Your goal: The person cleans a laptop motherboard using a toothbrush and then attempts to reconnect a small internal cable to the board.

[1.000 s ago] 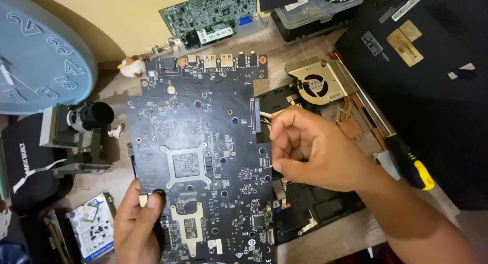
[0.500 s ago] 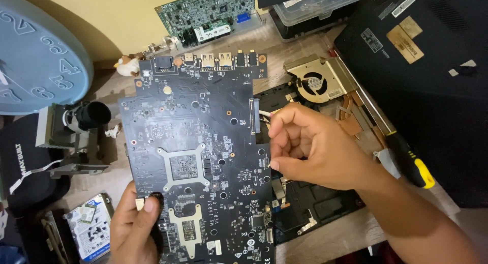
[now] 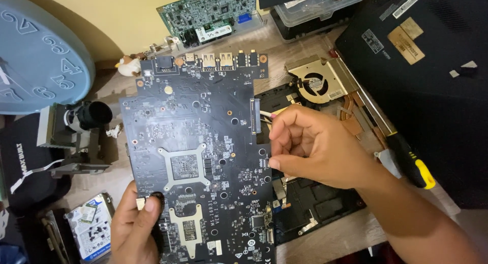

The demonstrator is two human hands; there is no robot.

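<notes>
The left hand (image 3: 133, 227) grips the lower left edge of a large dark circuit board (image 3: 198, 157), thumb pressed on its face and fingers hidden behind it. The board is held up over the desk (image 3: 325, 243) with its row of metal ports at the far end, away from both hands. The right hand (image 3: 315, 147) is curled at the board's right edge, its fingertips (image 3: 274, 163) pinched together against that edge (whether they hold anything small there cannot be told). Thin pale wires (image 3: 269, 114) show just above its knuckles, beside a narrow connector on the board.

Under the right hand lies an open laptop chassis (image 3: 310, 208). Just beyond the hand sits a gold-coloured cooling fan (image 3: 316, 83) with copper pipes. To the right of the wrist lies a screwdriver (image 3: 409, 159) with a black and yellow handle, next to a black laptop cover (image 3: 432, 91). Left of the left hand lies a hard drive (image 3: 91, 228), and farther off a blue clock face (image 3: 35, 55). A green circuit board (image 3: 213, 12) leans against the wall beyond the dark one.
</notes>
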